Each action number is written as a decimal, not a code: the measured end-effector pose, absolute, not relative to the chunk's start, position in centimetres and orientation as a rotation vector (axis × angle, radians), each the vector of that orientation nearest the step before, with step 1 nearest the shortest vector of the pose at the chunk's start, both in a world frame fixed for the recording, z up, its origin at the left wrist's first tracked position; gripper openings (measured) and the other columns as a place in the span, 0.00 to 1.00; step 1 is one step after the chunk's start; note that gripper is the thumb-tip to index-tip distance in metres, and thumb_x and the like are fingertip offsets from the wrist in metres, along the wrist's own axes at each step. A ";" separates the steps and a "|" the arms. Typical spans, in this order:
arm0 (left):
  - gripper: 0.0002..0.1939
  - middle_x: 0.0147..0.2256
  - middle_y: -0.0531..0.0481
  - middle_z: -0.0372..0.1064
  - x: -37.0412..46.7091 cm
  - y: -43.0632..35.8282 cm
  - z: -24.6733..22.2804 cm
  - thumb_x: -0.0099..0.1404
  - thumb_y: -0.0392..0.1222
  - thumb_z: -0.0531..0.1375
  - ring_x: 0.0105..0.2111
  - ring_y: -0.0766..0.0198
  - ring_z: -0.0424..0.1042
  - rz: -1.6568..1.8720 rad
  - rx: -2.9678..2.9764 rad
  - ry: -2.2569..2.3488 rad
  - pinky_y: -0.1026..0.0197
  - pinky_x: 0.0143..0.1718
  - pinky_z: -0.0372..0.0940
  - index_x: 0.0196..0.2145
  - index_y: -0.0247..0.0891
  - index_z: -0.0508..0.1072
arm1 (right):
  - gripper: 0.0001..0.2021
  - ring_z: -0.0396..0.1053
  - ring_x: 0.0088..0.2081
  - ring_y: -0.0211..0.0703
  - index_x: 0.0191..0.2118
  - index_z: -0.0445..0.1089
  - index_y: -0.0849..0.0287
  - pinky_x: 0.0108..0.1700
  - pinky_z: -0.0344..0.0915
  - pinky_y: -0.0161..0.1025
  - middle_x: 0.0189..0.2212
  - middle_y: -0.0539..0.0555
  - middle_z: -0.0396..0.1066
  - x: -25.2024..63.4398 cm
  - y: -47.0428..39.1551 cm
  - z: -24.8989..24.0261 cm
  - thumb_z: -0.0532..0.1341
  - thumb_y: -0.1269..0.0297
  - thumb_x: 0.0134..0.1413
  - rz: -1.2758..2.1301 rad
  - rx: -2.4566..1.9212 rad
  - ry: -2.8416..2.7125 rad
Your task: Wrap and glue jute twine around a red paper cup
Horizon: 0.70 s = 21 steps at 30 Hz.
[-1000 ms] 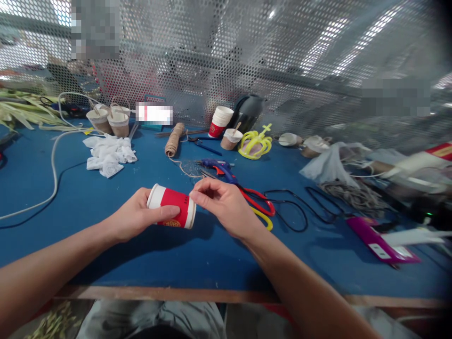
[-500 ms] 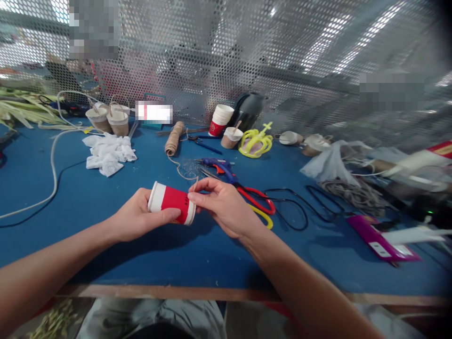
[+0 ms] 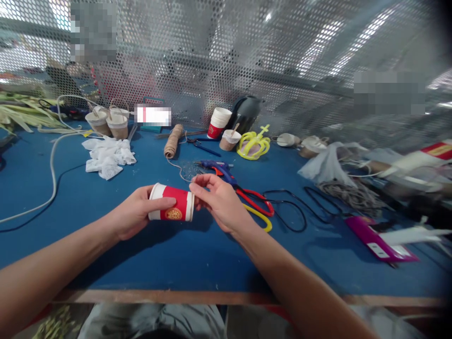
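Note:
A red and white paper cup (image 3: 173,203) lies sideways above the table, its gold emblem showing. My left hand (image 3: 139,212) is wrapped round the cup's left part, thumb across the red band. My right hand (image 3: 215,200) is at the cup's right end, thumb and forefinger pinched on the twine (image 3: 180,170) by the rim. That twine runs back to a brown twine roll (image 3: 173,141). Just behind my right hand lie a blue glue gun (image 3: 221,170) and scissors with red and yellow handles (image 3: 263,207).
Wrapped cups (image 3: 117,126) and white lace (image 3: 109,155) are at the back left. Stacked cups (image 3: 219,123), another wrapped cup (image 3: 230,140) and a yellow crown-shaped piece (image 3: 253,145) stand at the back. Black cable, grey cord (image 3: 353,195) and a purple packet (image 3: 379,240) lie right.
The cup has been turned about its length in my left hand, so the gold emblem now shows. My right hand has shifted slightly left and up, still pinching at the rim.

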<state>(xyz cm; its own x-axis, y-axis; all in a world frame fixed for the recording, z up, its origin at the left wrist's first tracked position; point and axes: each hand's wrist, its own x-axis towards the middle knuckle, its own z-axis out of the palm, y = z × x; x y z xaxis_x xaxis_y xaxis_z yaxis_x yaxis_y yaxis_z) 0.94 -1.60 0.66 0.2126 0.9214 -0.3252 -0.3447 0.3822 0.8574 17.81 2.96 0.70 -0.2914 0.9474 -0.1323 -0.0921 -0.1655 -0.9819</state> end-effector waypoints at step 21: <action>0.10 0.25 0.51 0.74 0.9 -1.5 0.4 0.49 0.37 0.66 0.23 0.71 0.69 1.142 0.753 1.037 0.70 0.26 0.61 0.30 0.32 0.73 | 0.05 0.62 0.23 0.33 0.25 0.67 0.62 0.25 0.60 0.31 0.21 0.49 0.68 18.3 1.2 2.2 0.56 0.69 0.47 1.048 -1.215 -2.065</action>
